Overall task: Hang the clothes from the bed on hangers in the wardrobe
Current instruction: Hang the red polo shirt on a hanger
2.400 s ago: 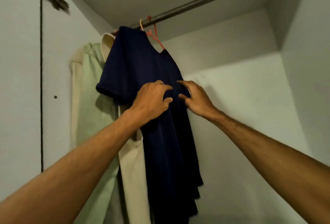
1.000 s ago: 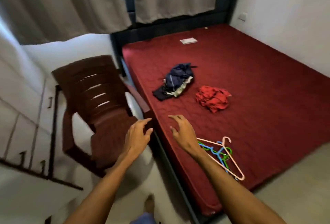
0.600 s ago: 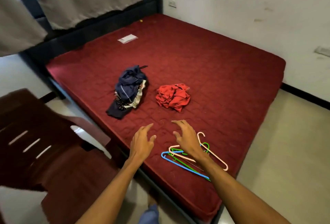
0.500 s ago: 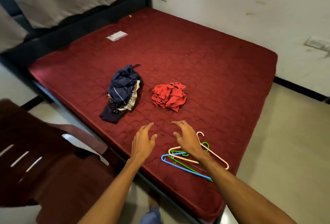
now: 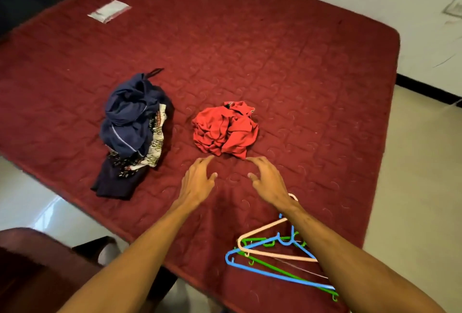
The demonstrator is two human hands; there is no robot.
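A crumpled red garment (image 5: 225, 129) lies in the middle of the dark red bed (image 5: 287, 45). To its left sits a pile of navy and patterned clothes (image 5: 132, 127). My left hand (image 5: 198, 181) and my right hand (image 5: 268, 179) hover just short of the red garment, fingers spread and holding nothing. Several plastic hangers (image 5: 270, 255), pink, blue and green, lie at the bed's near edge under my right forearm.
A small white packet (image 5: 109, 10) lies far back on the bed. A dark red plastic chair (image 5: 37, 270) stands at the lower left. Pale tiled floor (image 5: 412, 187) runs along the right of the bed, with a white wall behind.
I have turned from the wardrobe, where both hands touched a hung navy shirt, to the bed. Both hands have moved forward over the mattress, close to the red garment.
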